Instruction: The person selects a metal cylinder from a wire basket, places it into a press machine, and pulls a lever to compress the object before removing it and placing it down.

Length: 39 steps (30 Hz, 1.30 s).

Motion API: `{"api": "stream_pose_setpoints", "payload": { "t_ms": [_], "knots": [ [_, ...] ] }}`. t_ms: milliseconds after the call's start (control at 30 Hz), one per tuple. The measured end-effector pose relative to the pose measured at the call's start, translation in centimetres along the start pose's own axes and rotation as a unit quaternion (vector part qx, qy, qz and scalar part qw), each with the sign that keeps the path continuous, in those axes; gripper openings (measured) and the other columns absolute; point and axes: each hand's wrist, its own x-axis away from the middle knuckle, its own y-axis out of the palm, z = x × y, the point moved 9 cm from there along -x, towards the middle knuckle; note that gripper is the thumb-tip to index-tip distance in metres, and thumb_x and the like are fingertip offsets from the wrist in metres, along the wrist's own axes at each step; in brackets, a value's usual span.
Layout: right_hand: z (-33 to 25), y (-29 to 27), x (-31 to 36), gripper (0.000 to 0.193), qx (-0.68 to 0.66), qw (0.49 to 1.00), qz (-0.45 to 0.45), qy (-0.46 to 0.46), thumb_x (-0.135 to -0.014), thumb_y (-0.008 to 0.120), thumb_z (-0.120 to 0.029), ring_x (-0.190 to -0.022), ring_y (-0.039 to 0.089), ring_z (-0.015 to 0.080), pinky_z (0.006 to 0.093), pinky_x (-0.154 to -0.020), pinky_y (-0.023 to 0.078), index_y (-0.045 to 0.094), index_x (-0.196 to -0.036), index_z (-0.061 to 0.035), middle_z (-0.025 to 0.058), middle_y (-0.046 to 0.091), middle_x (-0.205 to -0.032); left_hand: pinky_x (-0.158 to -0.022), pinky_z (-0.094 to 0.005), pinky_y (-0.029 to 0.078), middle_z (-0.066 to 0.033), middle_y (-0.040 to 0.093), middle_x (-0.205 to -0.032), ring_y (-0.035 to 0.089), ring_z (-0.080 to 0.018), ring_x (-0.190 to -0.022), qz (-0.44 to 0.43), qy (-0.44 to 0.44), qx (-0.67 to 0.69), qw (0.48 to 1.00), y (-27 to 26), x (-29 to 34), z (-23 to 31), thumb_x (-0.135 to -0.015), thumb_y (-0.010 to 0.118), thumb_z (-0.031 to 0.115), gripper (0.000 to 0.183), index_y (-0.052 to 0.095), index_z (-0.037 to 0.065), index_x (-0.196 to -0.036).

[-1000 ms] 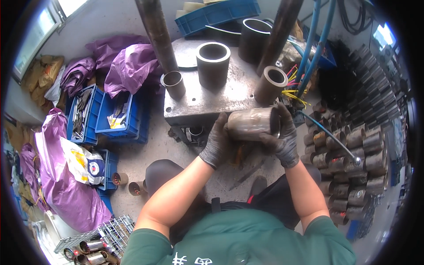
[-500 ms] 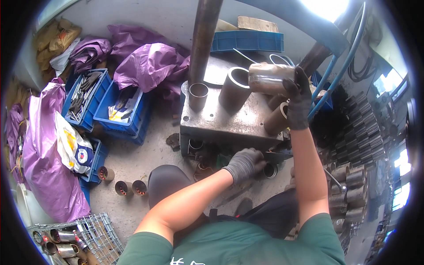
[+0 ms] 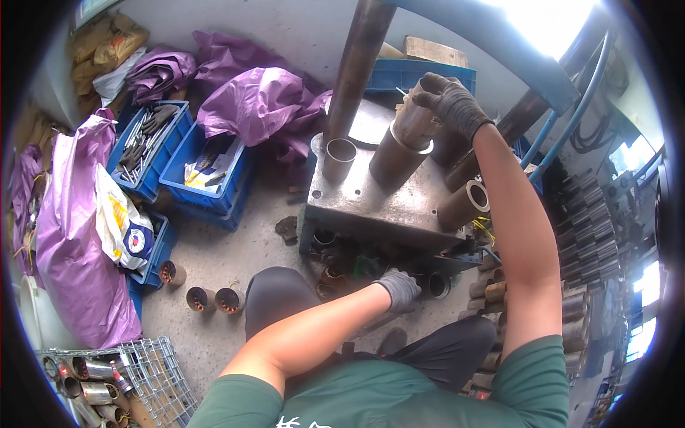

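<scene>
My right hand (image 3: pixel 454 104), in a dark grey glove, grips the upper end of a shiny metal cylinder (image 3: pixel 415 123). The cylinder's lower end is at the mouth of a thick brown steel tube (image 3: pixel 394 162), which stands on the steel press table (image 3: pixel 342 207). How deep it sits inside cannot be made out. My left hand (image 3: pixel 400 289), in a grey glove, is closed below the table's front edge. What it holds, if anything, is hidden. A dark metal ring-shaped part (image 3: pixel 437 285) lies close to its right.
A thin-walled tube (image 3: pixel 339 162) and a tilted thick tube (image 3: pixel 462 205) sit on the table. A steel column (image 3: pixel 362 68) rises at its back left. Blue crates (image 3: pixel 214 185) and purple sacks (image 3: pixel 78 242) fill the left. Stacked metal cylinders (image 3: pixel 581 235) stand right; several small cylinders (image 3: pixel 200 299) stand on the floor.
My right hand has brought the cylinder left and turned it from lying sideways to nearly upright over the thick tube. My left hand stays low under the table edge. The whole view has shifted slightly.
</scene>
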Motion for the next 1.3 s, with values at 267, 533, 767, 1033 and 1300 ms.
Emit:
{"api": "stream_pose_setpoints", "payload": {
  "t_ms": [267, 533, 767, 1033, 1300],
  "knots": [
    [-0.8, 0.1, 0.7, 0.066, 0.133, 0.985, -0.018, 0.111, -0.092, 0.065, -0.056, -0.122, 0.068, 0.0362, 0.0439, -0.106, 0.054, 0.064, -0.143, -0.0146, 0.0249, 0.063, -0.139, -0.094, -0.0515, 0.055, -0.0172, 0.073, -0.123, 0.071, -0.035, -0.114, -0.043, -0.009, 0.002, 0.999, 1.6, 0.1, -0.2, -0.097, 0.061, 0.05, 0.051, 0.072, 0.01, -0.127],
    [-1.2, -1.6, 2.7, 0.09, 0.143, 0.987, 0.036, 0.069, -0.084, 0.075, -0.062, -0.128, 0.063, 0.0371, 0.0415, -0.106, 0.054, 0.049, -0.154, -0.0103, 0.024, 0.057, -0.143, -0.101, -0.0517, 0.051, -0.0166, 0.07, -0.129, 0.066, -0.0344, -0.121, -0.067, -0.025, 0.004, 0.997, 1.4, -0.3, -1.1, -0.095, 0.065, 0.049, 0.052, 0.07, 0.01, -0.128],
    [-3.5, -5.2, 19.4, 0.061, 0.324, 0.916, -0.027, -0.235, -0.086, 0.079, -0.029, -0.127, 0.059, 0.0346, 0.0499, -0.12, 0.038, 0.057, -0.139, -0.0098, 0.0145, 0.065, -0.128, -0.102, -0.052, 0.051, -0.0178, 0.069, -0.128, 0.066, -0.0352, -0.121, -0.043, -0.039, 0.005, 0.998, 0.3, 0.8, -1.4, -0.093, 0.068, 0.048, 0.052, 0.07, 0.009, -0.128],
    [5.9, -11.2, 39.5, 0.034, 0.291, 0.942, -0.161, 0.055, -0.088, 0.073, -0.034, -0.12, 0.063, 0.0334, 0.0578, -0.12, 0.031, 0.073, -0.116, -0.0127, 0.0126, 0.071, -0.116, -0.101, -0.0498, 0.051, -0.0187, 0.07, -0.124, 0.066, -0.0364, -0.118, -0.018, -0.013, -0.016, 1.0, 0.7, 1.1, 0.3, -0.094, 0.066, 0.05, 0.052, 0.071, 0.008, -0.124],
    [9.9, -15.6, 47.3, 0.017, 0.221, 0.963, 0.145, 0.049, -0.085, 0.073, -0.007, -0.091, 0.066, 0.0396, 0.0481, -0.081, 0.053, 0.07, -0.101, -0.0097, 0.0137, 0.069, -0.096, -0.102, -0.0483, 0.051, -0.0185, 0.07, -0.121, 0.066, -0.0364, -0.115, 0.045, -0.031, -0.024, 0.998, 0.6, 0.4, -0.1, -0.095, 0.066, 0.047, 0.046, 0.073, 0.013, -0.124]
  ]
}}
